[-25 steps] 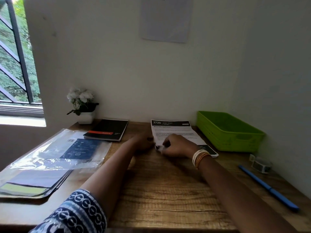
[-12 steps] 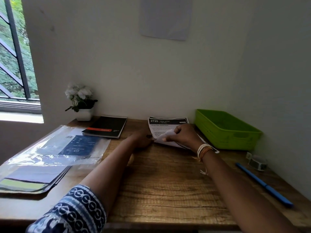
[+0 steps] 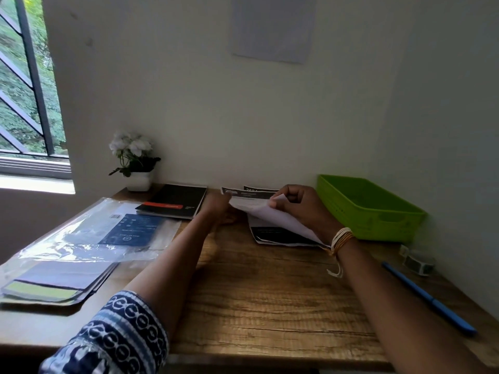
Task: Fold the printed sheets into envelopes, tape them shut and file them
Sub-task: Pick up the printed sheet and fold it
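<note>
Green tray (image 3: 378, 209) sits just beside the right hand (image 3: 302, 209), whose grip pinches the printed sheet (image 3: 275, 214).

You see a lime-green tray (image 3: 372, 211) at 2 o'clock | blue pen (image 3: 429, 298) at 4 | black notebook (image 3: 175, 202), orange stripe, at 11 | navy-white patterned sleeve (image 3: 118, 336) at 7 | white-black printed sheet (image 3: 272, 215) at 12

A wooden desk (image 3: 270, 300) stands in a corner of pale walls (image 3: 189, 103). Daylight enters through a barred window (image 3: 24, 90) at left, greenery outside; a paper sheet (image 3: 272, 28) hangs above.
</note>
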Available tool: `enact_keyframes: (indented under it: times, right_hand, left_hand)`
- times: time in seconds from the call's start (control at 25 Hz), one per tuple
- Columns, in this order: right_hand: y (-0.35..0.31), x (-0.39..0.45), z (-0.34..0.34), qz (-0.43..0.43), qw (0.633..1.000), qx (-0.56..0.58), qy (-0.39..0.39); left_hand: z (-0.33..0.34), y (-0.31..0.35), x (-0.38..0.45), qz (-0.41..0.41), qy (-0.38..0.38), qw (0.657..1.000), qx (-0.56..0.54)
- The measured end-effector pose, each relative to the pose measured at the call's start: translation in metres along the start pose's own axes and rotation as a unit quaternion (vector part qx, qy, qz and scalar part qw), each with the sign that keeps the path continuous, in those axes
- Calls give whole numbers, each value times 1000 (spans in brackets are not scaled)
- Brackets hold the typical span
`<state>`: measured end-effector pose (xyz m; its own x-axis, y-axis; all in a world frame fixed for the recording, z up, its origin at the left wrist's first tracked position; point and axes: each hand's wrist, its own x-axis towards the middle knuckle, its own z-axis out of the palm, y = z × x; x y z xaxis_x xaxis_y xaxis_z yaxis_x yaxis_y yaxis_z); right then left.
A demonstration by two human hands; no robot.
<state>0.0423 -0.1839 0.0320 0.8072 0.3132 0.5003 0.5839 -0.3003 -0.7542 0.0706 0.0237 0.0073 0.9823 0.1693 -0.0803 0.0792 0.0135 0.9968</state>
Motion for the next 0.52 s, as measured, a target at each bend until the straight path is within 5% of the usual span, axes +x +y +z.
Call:
enact_keyframes:
  times: [0.12, 0.28, 0.52]
  right_hand:
    - [-16, -6, -9, -2, 997, 16, -71]
    - [-24, -16, -25, 9, 998, 9, -55]
    - [2, -47, -31, 32, 947, -321, 11]
  left_hand:
    - [-12, 5, -4, -41, 29, 994, -94]
    - [-31, 2, -9, -42, 130, 990, -20]
    - [-39, -5, -45, -48, 123, 990, -56]
